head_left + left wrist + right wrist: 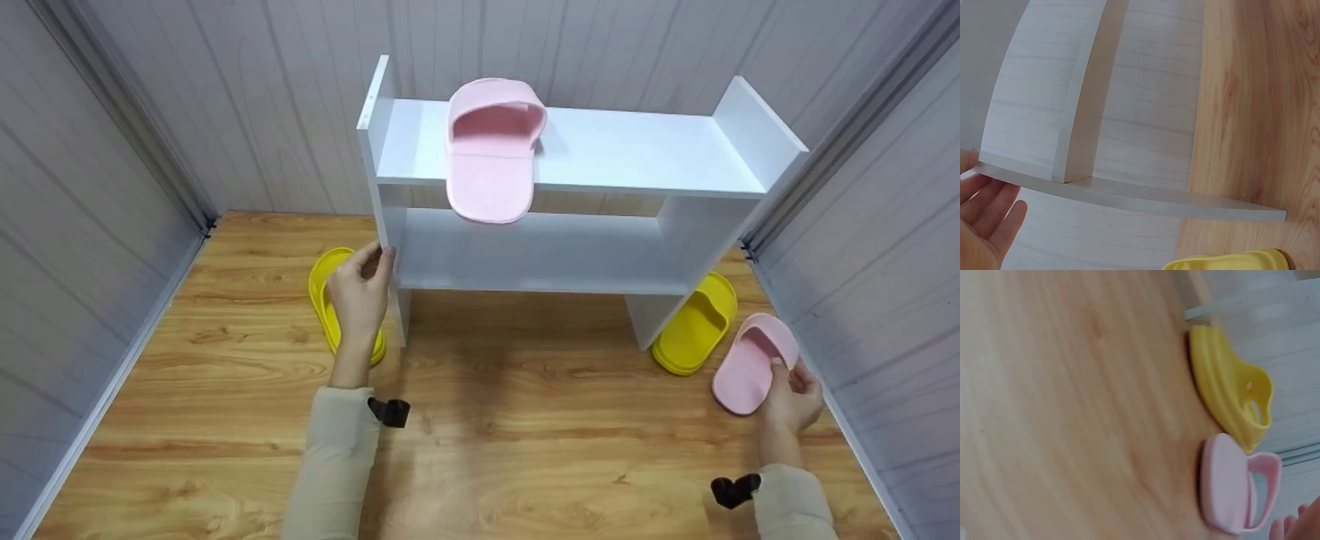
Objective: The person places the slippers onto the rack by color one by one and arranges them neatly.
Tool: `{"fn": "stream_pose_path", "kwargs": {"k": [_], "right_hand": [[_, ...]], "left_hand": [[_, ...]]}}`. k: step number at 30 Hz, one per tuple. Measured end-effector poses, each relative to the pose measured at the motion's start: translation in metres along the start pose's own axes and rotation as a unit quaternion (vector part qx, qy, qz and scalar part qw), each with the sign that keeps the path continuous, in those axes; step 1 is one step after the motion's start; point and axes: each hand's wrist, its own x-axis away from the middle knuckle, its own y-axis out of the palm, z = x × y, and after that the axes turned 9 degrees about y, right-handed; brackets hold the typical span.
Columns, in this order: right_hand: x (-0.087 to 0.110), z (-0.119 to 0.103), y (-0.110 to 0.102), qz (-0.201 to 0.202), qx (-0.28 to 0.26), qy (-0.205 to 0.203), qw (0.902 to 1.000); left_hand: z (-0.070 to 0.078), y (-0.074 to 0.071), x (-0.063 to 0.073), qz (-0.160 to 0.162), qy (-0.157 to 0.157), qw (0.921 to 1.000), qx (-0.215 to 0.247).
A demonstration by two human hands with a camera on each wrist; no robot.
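A white two-tier shelf [600, 146] stands against the back wall. My left hand [360, 292] pinches the front edge of its left side panel [1129, 199], thumb on one face and fingers on the other. One pink slipper [491, 187] lies on the top board, its heel overhanging the front edge. On the floor at the right is the other pink slipper [739, 375]. Beside its right edge is my right hand [791, 401], fingers loosely bent. In the right wrist view those fingertips [1276, 530] appear just off the slipper; contact is hard to judge.
A yellow slipper [324, 289] lies left of the shelf, partly behind my left forearm. Another yellow slipper [690, 330] sits by the shelf's right leg, next to the pink one. Panelled walls [885, 300] close in the wooden floor [525, 465] at the back and both sides.
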Motion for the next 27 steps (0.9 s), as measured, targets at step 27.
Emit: {"fn": "stream_pose_path", "kwargs": {"k": [27], "right_hand": [[0.008,0.038,0.023,0.039,0.322,0.002,0.9459]], "left_hand": [[-0.001,0.000,0.000,-0.005,0.001,1.0000,0.001]]}}
